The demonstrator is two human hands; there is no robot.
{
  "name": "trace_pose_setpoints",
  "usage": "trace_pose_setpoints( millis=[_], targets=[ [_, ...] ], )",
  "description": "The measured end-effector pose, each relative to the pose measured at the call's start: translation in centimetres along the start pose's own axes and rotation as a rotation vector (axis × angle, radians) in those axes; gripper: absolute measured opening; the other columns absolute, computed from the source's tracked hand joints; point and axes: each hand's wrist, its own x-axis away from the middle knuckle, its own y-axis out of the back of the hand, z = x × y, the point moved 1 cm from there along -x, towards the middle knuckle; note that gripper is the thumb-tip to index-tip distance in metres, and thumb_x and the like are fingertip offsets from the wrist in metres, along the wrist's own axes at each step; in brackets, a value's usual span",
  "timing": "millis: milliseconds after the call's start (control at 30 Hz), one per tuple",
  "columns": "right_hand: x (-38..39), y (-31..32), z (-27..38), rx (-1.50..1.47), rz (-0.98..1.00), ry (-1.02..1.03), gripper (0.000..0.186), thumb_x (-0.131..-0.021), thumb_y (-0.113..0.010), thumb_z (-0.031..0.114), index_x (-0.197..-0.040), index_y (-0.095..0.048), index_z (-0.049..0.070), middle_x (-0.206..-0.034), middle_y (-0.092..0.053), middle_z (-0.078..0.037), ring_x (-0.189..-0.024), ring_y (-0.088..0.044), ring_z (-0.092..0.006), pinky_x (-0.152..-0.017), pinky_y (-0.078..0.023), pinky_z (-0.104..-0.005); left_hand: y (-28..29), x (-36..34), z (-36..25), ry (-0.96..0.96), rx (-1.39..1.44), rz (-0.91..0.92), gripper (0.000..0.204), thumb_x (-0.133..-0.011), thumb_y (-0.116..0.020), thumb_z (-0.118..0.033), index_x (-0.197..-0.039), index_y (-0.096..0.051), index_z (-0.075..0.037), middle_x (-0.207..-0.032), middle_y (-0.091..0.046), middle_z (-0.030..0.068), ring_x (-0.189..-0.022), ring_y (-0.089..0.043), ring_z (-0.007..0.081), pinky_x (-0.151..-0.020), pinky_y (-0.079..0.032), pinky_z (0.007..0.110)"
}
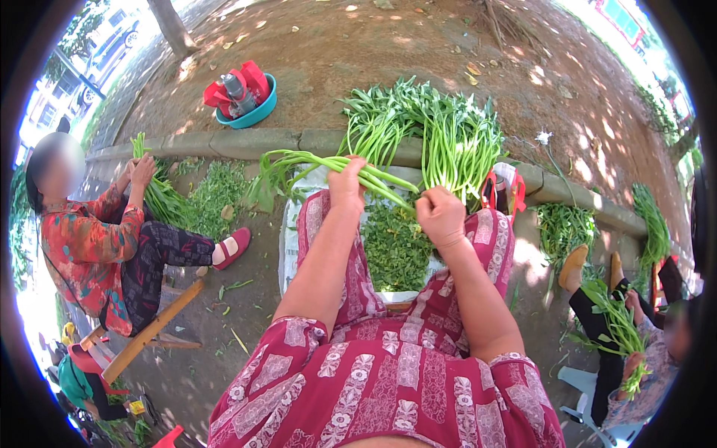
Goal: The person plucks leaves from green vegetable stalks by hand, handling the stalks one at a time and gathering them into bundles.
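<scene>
My left hand (347,184) is closed around a small bunch of long green vegetable stems (386,179), whose leafy ends (270,175) hang to the left. At the cut ends of these stems, my right hand (442,216) is closed, its fingertips pinching there; what exactly lies between them is partly hidden. Below both hands, between my knees, a heap of torn green leaves (396,250) lies on a pale sheet (290,261). Just beyond my hands, a large pile of leafy stems (455,145) rests against the stone curb.
A teal basin (258,113) with red bags and a grey bottle stands past the curb (258,142). To the left, a person (89,239) holding greens sits on a wooden bench (153,328). Another person (627,373) with greens sits at right. More greens (565,233) lie along the curb.
</scene>
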Motion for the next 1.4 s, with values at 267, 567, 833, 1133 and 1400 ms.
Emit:
trace_pose_setpoints(
  millis=[267,567,833,1133,1400],
  targets=[
    [-0.2,0.1,-3.3,-0.638,0.157,-0.314,0.016,-0.074,-0.047,-0.006,-0.077,-0.062,-0.001,-0.074,-0.058,-0.005,-0.066,-0.054,-0.0110,-0.062,-0.045,-0.0222,1.2,-1.1,-1.9,0.087,0.166,0.126,0.021,-0.075,-0.062,-0.003,-0.094,-0.054,-0.005,-0.077,-0.061,0.0086,-0.069,-0.062,0.0211,-0.061,-0.051,0.033],
    [-0.8,0.8,0.5,-0.921,0.482,-0.538,0.017,-0.086,-0.053,0.008,-0.098,-0.061,0.000,-0.077,-0.060,-0.002,-0.062,-0.052,-0.0055,-0.059,-0.045,-0.0194,0.3,-0.3,-2.0,0.135,0.117,0.208,0.019,-0.077,-0.061,-0.003,-0.094,-0.053,-0.006,-0.076,-0.060,0.0103,-0.067,-0.060,0.0206,-0.056,-0.050,0.032],
    [-0.7,1.0,0.4,-0.974,0.531,-0.634,0.016,-0.086,-0.052,0.011,-0.093,-0.063,0.001,-0.071,-0.058,0.000,-0.055,-0.051,-0.0055,-0.052,-0.043,-0.0194,-0.2,0.0,-1.9,0.143,0.063,0.241,0.016,-0.077,-0.061,-0.005,-0.092,-0.054,-0.005,-0.077,-0.060,0.0104,-0.067,-0.060,0.0201,-0.056,-0.049,0.031],
    [-0.4,0.1,0.0,-0.998,0.407,-0.679,0.011,-0.080,-0.051,0.006,-0.079,-0.061,0.001,-0.064,-0.054,0.001,-0.051,-0.046,-0.0045,-0.046,-0.038,-0.0195,-0.5,0.2,-1.6,0.120,0.059,0.250,0.015,-0.078,-0.061,-0.004,-0.091,-0.054,-0.006,-0.076,-0.060,0.0107,-0.066,-0.059,0.0203,-0.056,-0.049,0.031],
    [0.0,0.2,-1.4,-0.614,0.423,-0.474,0.011,-0.078,-0.052,0.007,-0.072,-0.059,0.001,-0.063,-0.052,0.003,-0.052,-0.045,-0.0048,-0.047,-0.036,-0.0205,-0.4,-0.2,-1.9,0.026,0.079,0.152,0.017,-0.077,-0.061,-0.003,-0.092,-0.054,-0.006,-0.076,-0.061,0.0101,-0.068,-0.060,0.0201,-0.058,-0.049,0.032]
  ],
)
